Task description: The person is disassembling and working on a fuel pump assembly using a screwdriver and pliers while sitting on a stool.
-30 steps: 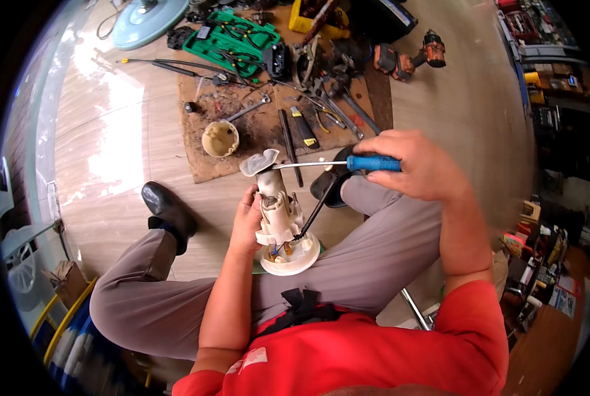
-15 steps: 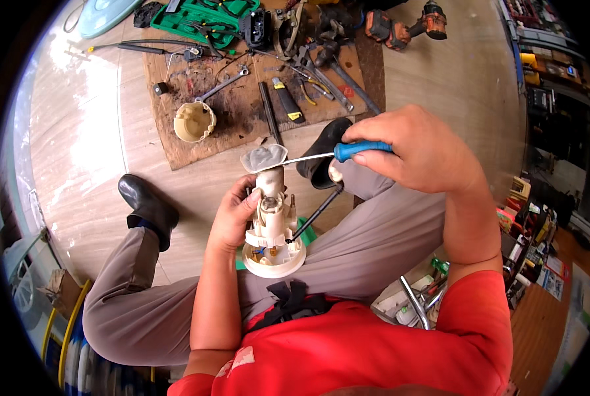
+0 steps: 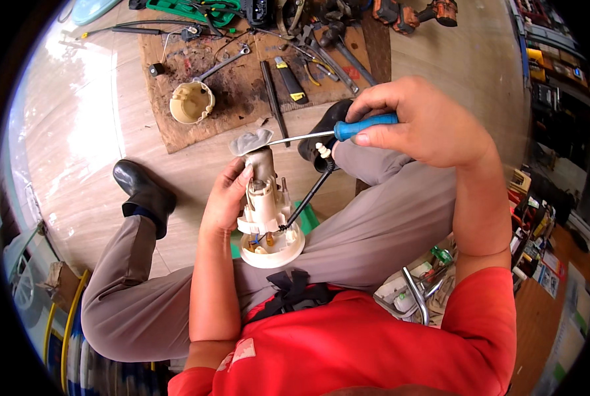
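My left hand [image 3: 227,198] is wrapped round a cream plastic fuel pump assembly [image 3: 266,208], held above my lap with its round flange toward me. A grey mesh filter [image 3: 250,142] caps its far end. From the assembly's side a black corrugated hose [image 3: 311,195] with a white fitting sticks out to the right. My right hand [image 3: 410,122] grips the blue handle of a screwdriver [image 3: 367,125]. The screwdriver's shaft points left, and its tip meets the edge of the mesh filter where it joins the pump body.
Ahead lies a stained cardboard sheet [image 3: 169,132] with a cream plastic cup [image 3: 192,103], a wrench [image 3: 222,63], a utility knife [image 3: 291,80], pliers and a hammer [image 3: 338,39]. A green tool case [image 3: 196,6] and a cordless drill [image 3: 433,13] lie beyond. Shelves stand at right.
The pump assembly has tilted, its filter end shifting left and away from me. The screwdriver tip has followed it, staying at the filter's edge. My right hand has risen slightly.
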### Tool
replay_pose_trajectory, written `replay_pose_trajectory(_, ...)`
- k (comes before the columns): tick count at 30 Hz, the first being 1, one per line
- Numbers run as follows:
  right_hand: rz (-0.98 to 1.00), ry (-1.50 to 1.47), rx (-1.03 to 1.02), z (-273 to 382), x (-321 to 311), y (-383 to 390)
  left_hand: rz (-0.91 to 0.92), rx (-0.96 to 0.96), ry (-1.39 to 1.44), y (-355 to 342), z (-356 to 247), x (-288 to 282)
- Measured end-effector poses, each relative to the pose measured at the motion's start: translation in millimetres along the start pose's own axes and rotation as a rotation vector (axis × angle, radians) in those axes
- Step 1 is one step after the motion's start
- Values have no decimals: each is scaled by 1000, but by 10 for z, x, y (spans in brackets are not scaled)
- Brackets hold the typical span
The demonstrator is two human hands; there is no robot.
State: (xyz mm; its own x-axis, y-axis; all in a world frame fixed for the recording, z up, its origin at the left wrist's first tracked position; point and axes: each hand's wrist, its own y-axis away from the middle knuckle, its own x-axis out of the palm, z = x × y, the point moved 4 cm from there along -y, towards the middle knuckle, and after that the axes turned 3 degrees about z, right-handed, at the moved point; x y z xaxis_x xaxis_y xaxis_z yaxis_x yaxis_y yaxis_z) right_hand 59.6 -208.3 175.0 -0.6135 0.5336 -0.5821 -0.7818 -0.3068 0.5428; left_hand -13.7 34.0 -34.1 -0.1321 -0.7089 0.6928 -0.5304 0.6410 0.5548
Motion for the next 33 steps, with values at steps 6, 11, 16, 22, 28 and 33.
replay_pose_trajectory(6, 38, 119, -40, 58, 23, -39, -21, -18, -24, -34, 36, -43)
replay_pose_trajectory(11, 56, 92, -42, 44, 76, -61, 18, -45, -48, -31, 17, 15)
replay_pose_trajectory(16, 65, 87, 0, 62, 106, -84, -13, -65, -157, -16, -3, 28)
replay_pose_trajectory(22, 136, 95, 46, 82, 265, -120, -34, -105, -219, 54, 5, 63)
replay_pose_trajectory(28, 135, 85, 18, 4, 430, -100, -24, -107, -272, 88, 186, 32)
replay_pose_trajectory(33, 52, 112, 81, 184, 759, 70, -134, -51, -189, 195, 321, -59)
